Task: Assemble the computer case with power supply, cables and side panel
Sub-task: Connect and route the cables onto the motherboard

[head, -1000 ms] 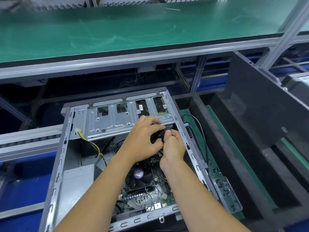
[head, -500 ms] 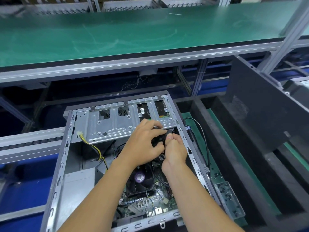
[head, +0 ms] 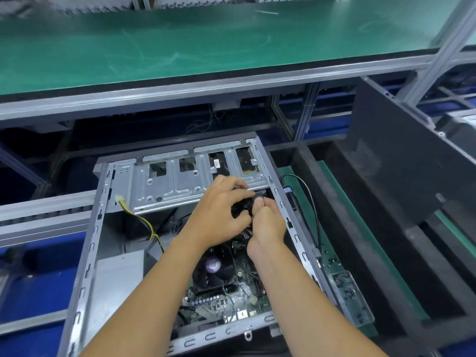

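No legible labels. Our left hand (head: 222, 212) and right hand (head: 268, 222) both hold a closed grip on the black connector (head: 247, 206) inside the computer case (head: 87, 266).

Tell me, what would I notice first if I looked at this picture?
Two bare hands meet in the middle, the left hand and right hand both pinching a black connector inside the open computer case. Above it stretches a big green bench top, and a dark side panel leans at the right.
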